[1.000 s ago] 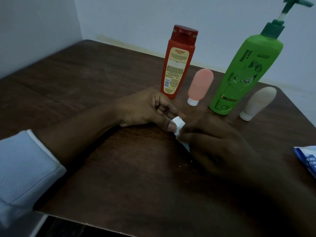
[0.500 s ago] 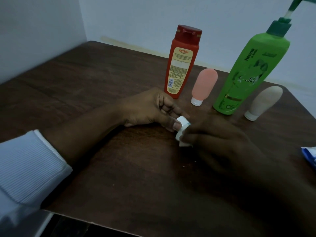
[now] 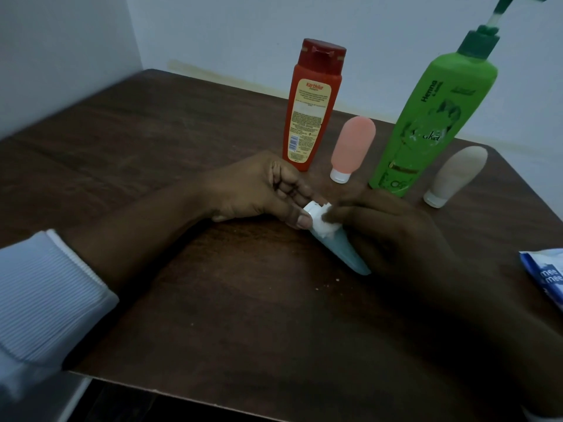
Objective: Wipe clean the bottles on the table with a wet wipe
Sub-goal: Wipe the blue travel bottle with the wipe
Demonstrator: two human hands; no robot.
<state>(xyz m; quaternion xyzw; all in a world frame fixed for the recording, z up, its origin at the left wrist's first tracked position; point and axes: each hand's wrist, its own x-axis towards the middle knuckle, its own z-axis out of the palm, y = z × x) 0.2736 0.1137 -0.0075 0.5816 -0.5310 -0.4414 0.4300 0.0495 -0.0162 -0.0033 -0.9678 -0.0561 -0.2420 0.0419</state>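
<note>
Both hands are met at the middle of the desk over a blue tube, which is held tilted with its cap to the far left. The white cap is pinched by the left hand. A crumpled wipe is gripped by the right hand and pressed on the tube just below the cap.

Four bottles are stood in a row beyond the hands: a red bottle, a pink tube, a green bottle and a beige tube. The green bottle's pump is cut off at the top edge. A wipe pack is cut off at the right edge. The right hand is sunk in shadow, so its fingers are hard to make out, and whether the tube's lower end rests on the desk cannot be told.
</note>
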